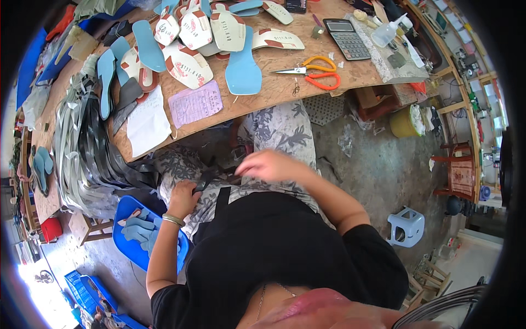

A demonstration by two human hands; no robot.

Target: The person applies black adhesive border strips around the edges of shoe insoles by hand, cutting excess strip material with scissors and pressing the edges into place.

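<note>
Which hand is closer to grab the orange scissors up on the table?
Probably the right hand. It hovers open over the lap, on the same side as the orange scissors on the wooden table. The left hand sits lower, fingers closed on a dark strap.

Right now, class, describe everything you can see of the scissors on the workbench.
The scissors lie flat on the wooden workbench, near its front edge. They have orange, plastic-looking loop handles and slim metal blades, shut or nearly so, pointing left toward a light blue sole. A dark calculator sits just behind them. Neither hand touches them.
</note>
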